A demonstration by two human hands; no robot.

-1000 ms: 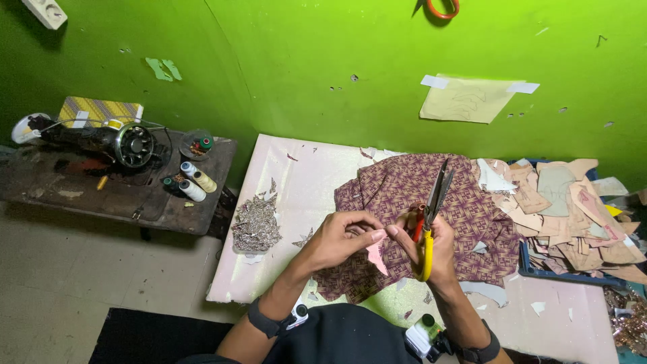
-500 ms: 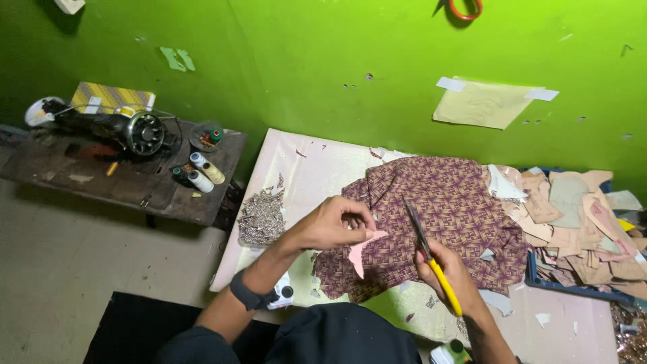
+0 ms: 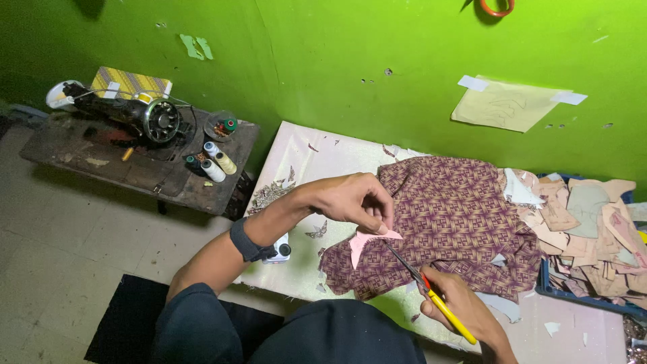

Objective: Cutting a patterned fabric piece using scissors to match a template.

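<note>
My left hand [image 3: 354,201] pinches a small pink cut-out piece [image 3: 366,243] above the white table [image 3: 296,152]. My right hand [image 3: 458,307] grips yellow-handled scissors [image 3: 431,293], whose dark blades point up-left and touch the pink piece's lower edge. Under both hands lies a purple patterned cloth [image 3: 451,216], spread over the table's middle. A dark band sits on my left wrist [image 3: 246,241].
A black sewing machine [image 3: 135,111] and thread spools [image 3: 216,162] stand on a dark wooden table at left. Pink and beige paper pieces [image 3: 593,229] are heaped at right over a blue tray. A paper sheet [image 3: 512,104] is taped to the green wall. Scraps [image 3: 269,195] litter the table's left.
My right hand dropped from upright beside the left hand to lower right, scissors now slanting toward the pink piece. My left hand kept hold of the piece. The view shifted.
</note>
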